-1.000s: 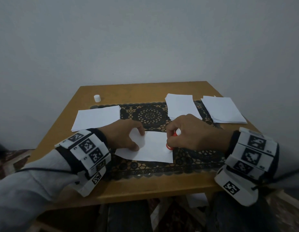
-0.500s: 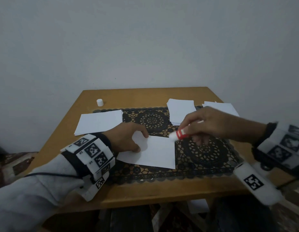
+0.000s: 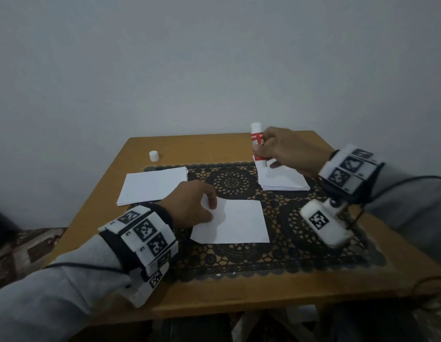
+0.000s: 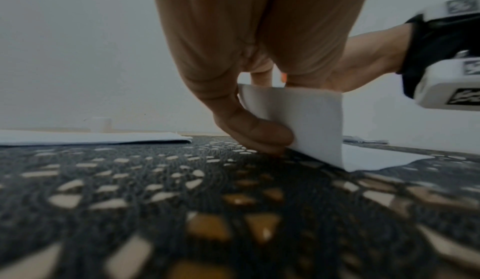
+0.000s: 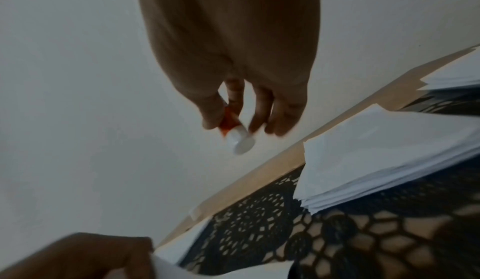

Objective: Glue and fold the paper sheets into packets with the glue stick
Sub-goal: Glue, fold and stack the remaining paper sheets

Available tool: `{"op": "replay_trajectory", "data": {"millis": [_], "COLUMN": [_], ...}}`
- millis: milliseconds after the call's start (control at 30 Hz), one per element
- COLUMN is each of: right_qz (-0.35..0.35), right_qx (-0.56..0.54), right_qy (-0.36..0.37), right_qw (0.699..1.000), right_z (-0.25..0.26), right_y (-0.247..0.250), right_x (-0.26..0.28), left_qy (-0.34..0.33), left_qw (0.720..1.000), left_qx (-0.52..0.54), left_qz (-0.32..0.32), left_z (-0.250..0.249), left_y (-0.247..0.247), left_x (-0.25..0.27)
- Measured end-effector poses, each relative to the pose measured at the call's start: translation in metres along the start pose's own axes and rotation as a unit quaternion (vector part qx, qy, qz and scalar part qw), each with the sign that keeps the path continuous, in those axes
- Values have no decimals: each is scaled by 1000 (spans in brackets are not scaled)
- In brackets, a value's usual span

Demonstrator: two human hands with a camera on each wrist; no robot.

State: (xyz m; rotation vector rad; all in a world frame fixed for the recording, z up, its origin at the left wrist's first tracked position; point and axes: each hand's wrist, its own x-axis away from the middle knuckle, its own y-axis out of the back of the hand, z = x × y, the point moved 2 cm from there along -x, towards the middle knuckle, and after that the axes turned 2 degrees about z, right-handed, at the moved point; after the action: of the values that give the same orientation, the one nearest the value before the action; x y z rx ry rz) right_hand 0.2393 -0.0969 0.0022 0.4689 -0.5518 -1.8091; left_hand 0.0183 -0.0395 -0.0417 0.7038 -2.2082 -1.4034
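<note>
White paper sheet (image 3: pixel 235 222) lies on the worktop (image 3: pixel 214 296), its near edge pinched up by the left hand (image 3: pixel 192 206). Right hand (image 3: pixel 286 150) grips the glue stick (image 3: pixel 257 144), raised beyond the sheet. Folding comes next, I think: lay the flap over flat.

Dim, flat, bluish light; soft wrist views, blurred, distorted edges.

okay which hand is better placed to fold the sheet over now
Left, probably. The left hand already pinches the near-left edge of the sheet, lifted off the lace mat in the left wrist view. The right hand holds the glue stick up over the far stack.
</note>
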Motion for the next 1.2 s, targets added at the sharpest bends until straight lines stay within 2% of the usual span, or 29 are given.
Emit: {"op": "replay_trajectory", "data": {"millis": [100, 300, 600, 800, 933, 1100, 1200], "right_qz": [-57, -90, -75, -77, -72, -67, -54], "right_qx": [59, 190, 233, 239, 248, 286, 350], "right_qy": [17, 10, -30, -40, -45, -13, -6], "right_qw": [997, 978, 969, 967, 965, 956, 935], "right_z": [-1, -4, -24, -30, -28, -19, -26], "right_y": [-6, -22, -40, -41, -35, 10, 47], "right_x": [-28, -77, -124, -130, -122, -91, -60], "left_qy": [11, 19, 44, 41, 33, 30, 30], "left_qw": [1000, 999, 998, 997, 998, 999, 999], "left_qx": [3, -22, -54, -67, -54, -29, -13], "left_qz": [-3, 12, 4, 12, -4, -31, -42], "left_z": [2, 1, 1, 0, 0, 3, 1], "left_y": [-2, -8, -9, -10, -9, -7, -5], "left_x": [-1, -2, 0, 0, 0, -3, -3]}}
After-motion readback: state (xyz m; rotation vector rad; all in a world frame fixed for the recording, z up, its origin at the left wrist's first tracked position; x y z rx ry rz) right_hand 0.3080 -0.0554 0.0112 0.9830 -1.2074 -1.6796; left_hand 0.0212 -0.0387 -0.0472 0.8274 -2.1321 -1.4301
